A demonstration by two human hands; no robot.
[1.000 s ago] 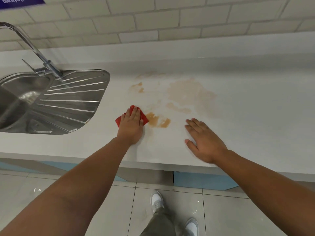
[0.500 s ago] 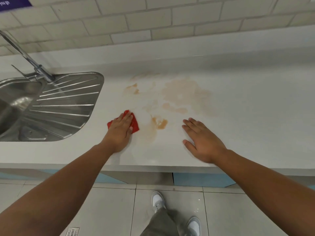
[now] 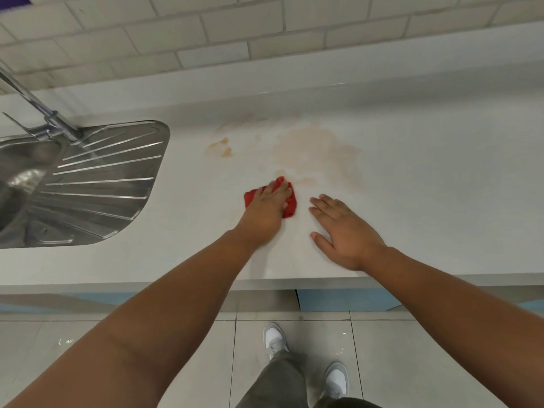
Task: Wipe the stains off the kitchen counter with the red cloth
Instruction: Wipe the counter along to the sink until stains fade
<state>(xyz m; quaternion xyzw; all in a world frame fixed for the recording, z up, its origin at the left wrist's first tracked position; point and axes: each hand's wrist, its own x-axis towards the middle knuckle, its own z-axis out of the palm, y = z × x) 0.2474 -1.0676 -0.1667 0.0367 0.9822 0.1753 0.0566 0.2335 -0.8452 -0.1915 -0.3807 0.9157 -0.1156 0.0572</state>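
My left hand (image 3: 266,212) presses flat on the red cloth (image 3: 291,203), which lies folded on the white kitchen counter (image 3: 441,201). The cloth covers the spot where a dark brown blot was. A wide pale brown stain (image 3: 316,148) spreads just beyond the cloth. A smaller brown stain (image 3: 220,148) sits further left, towards the sink. My right hand (image 3: 346,232) rests palm down on the counter to the right of the cloth, fingers spread, holding nothing.
A steel sink with a ribbed drainer (image 3: 97,184) and a tap (image 3: 38,110) fills the left side. A tiled wall (image 3: 265,33) rises behind the counter. The counter's front edge (image 3: 176,285) runs below my forearms, with floor tiles and my shoes (image 3: 275,341) beneath.
My left hand slid the red cloth to the right over the dark blot near the front, which no longer shows. My right hand stayed in place.
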